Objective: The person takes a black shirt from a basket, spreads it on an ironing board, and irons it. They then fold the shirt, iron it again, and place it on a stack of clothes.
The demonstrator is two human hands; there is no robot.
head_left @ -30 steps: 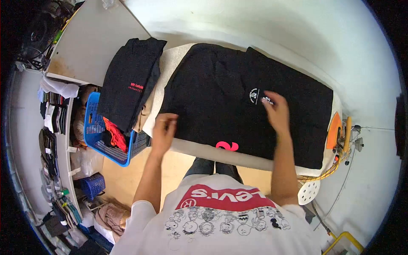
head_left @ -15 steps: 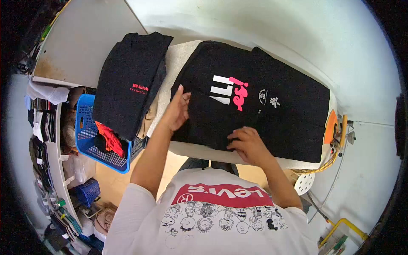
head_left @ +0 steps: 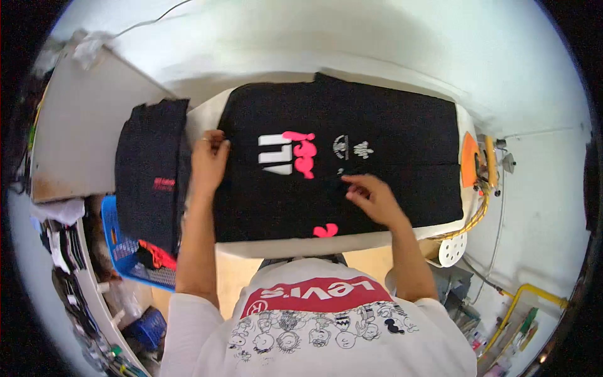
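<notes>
A black T-shirt (head_left: 402, 195) with white and pink prints lies spread across a pale padded ironing board (head_left: 295, 248). At its left edge is my left hand (head_left: 210, 163), fingers bent and closed on the cloth border. My right hand (head_left: 375, 200) hovers over or lightly touches the middle of the shirt, with fingers and thumb apart and nothing between them. Pink lettering (head_left: 325, 230) shows along the near edge of the cloth. Left of the board is a stack of folded black garments (head_left: 147, 182), the top one bearing small red text.
A blue plastic basket (head_left: 112, 242) holding red cloth (head_left: 157, 254) stands under the stack. On the board's right end are an orange pad (head_left: 468, 160) and a yellow handle (head_left: 490, 160) with a cord. Shelves of folded clothes line the left; a wall stands behind.
The view has shifted, so the board appears further left. My left hand has moved to the shirt's left edge and its fingers have closed. Pink lettering now shows at the near edge.
</notes>
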